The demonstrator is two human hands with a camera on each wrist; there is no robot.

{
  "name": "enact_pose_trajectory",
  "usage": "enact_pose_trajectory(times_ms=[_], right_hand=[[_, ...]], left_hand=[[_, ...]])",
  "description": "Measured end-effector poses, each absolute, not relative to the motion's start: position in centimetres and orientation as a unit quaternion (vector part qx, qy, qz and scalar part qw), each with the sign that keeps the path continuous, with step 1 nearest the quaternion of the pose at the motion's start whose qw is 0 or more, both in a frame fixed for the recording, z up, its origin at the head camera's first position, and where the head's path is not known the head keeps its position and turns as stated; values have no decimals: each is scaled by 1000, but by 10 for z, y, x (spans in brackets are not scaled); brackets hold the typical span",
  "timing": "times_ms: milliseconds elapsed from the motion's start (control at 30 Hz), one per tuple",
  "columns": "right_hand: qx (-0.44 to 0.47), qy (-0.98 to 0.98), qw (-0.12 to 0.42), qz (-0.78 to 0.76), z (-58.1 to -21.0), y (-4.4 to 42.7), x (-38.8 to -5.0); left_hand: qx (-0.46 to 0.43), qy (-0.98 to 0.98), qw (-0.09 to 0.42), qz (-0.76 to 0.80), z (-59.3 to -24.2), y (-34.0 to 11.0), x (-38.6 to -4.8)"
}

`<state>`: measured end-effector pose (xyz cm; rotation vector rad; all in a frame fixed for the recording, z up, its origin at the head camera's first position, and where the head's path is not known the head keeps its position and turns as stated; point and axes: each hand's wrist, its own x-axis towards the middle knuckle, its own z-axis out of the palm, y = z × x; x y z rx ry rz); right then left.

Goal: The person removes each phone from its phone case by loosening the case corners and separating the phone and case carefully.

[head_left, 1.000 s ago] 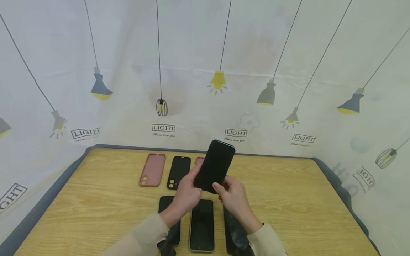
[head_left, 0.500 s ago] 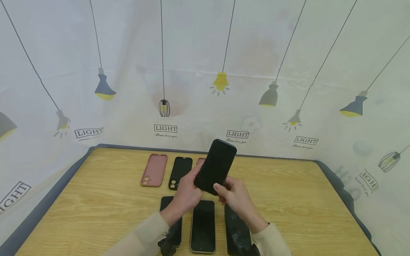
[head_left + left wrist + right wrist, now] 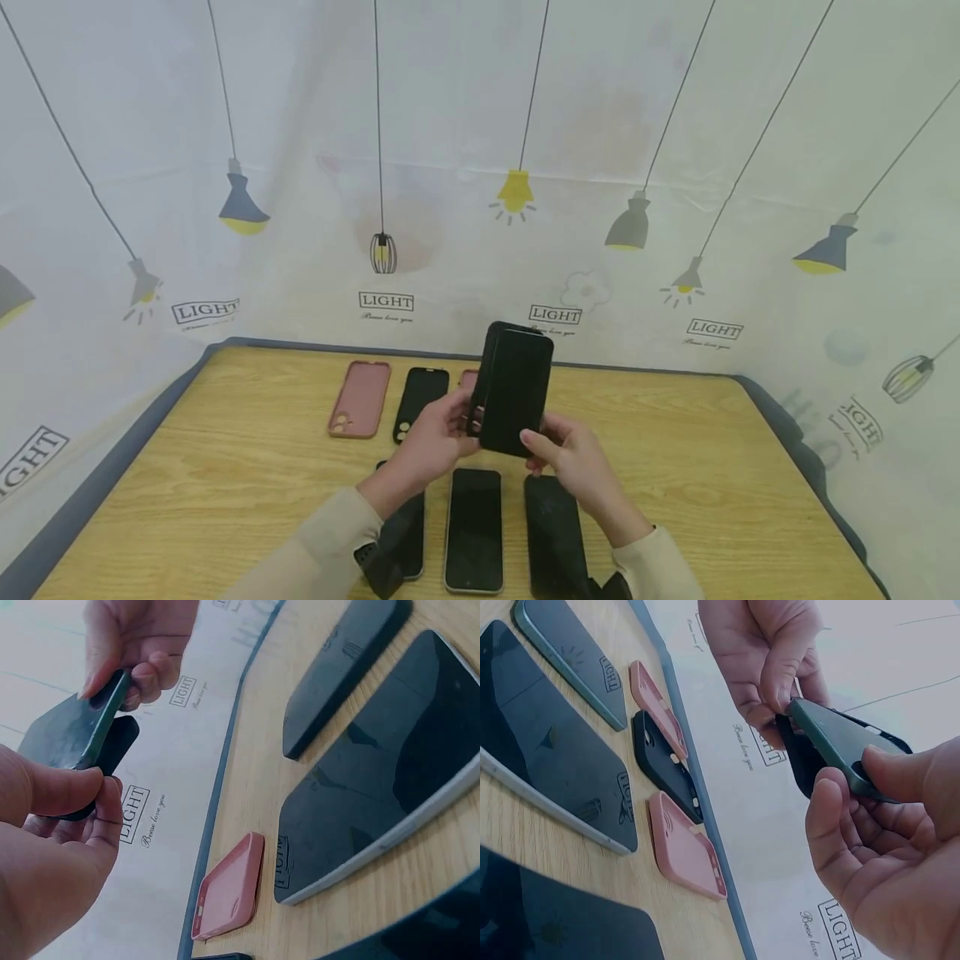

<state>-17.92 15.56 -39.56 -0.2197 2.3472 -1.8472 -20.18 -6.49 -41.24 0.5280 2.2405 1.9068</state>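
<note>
Both hands are raised over the table, working on a phone and its case. My right hand [image 3: 588, 467] pinches the lower right corner of a dark-screened phone [image 3: 517, 392], whose green edge shows in the wrist views. Behind it and offset to the left is a black phone case [image 3: 489, 358]. My left hand [image 3: 427, 442] pinches this case near its lower left end. In the right wrist view a gap shows between the phone [image 3: 825, 739] and the black case [image 3: 801, 761], with part of the phone still overlapping the case. The case's far side is hidden.
Three more phones lie in a row nearest me: one left [image 3: 405, 533], one in the middle [image 3: 474, 533], one right [image 3: 555, 533]. Farther back lie a pink case [image 3: 360, 398], a black case [image 3: 422, 398] and a second pink case [image 3: 658, 709], partly covered in the head view.
The phone and black case, earlier aligned as one piece, now stand apart, the case showing at the left. My right hand has shifted slightly right with the phone.
</note>
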Motion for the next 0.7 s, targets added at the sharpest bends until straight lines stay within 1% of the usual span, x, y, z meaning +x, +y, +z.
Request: enact_pose_trajectory(times_ms=[200, 467, 700], right_hand=[[-80, 794, 71, -598, -395, 169, -176], [-54, 800, 73, -593, -391, 196, -168], [-58, 824, 75, -558, -390, 226, -159]], left_hand=[[157, 745, 93, 642, -414, -60, -204], [149, 745, 99, 643, -415, -56, -205], [133, 753, 100, 637, -418, -53, -206]])
